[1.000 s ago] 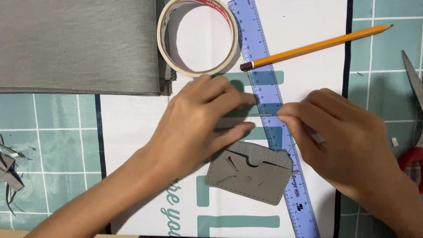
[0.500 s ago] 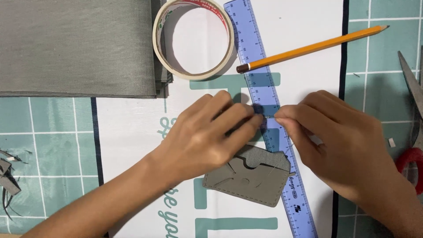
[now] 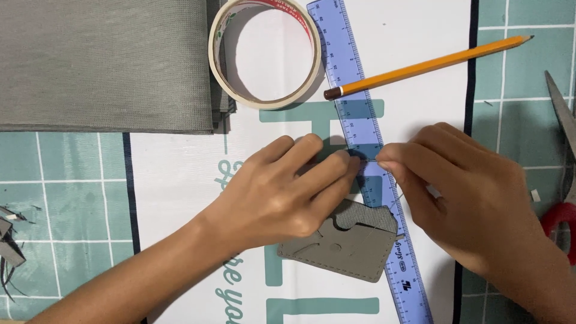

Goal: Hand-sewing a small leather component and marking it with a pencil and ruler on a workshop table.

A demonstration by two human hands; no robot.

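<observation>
Head view: a worktop seen from above, with a teal grid cutting mat [image 3: 72, 198] under a white printed sheet [image 3: 180, 174].
Left hand: the left hand [image 3: 282, 192] lies palm down on the sheet, fingers curled, its fingertips [image 3: 348, 161] pinched together at the left edge of the ruler.
Right hand: the right hand [image 3: 474, 201] comes in from the right, thumb and forefinger [image 3: 390, 157] pinched tight, almost meeting the left fingertips over the ruler.
Held between them: a thin grey thread [image 3: 397, 201] appears to run down from the right pinch toward the leather piece; what the left fingers grip is too small to tell.
Grey leather piece: a flat grey cut leather card-holder piece [image 3: 345, 252] lies on the sheet below both hands, its upper left under the left palm, its right end touching the ruler.
Ruler: a translucent blue plastic ruler [image 3: 360, 120] slants from top centre down to the lower right, passing under the fingertips.
Pencil: an orange wooden pencil [image 3: 429, 65] rests across the ruler's upper part.
Tape: a cream roll of tape [image 3: 264, 51] sits just left of the ruler's top.
Fabric: a folded grey woven cloth [image 3: 102, 63] fills the upper left.
Scissors: red-handled scissors [image 3: 561, 180] lie at the right edge, partly out of view.
</observation>
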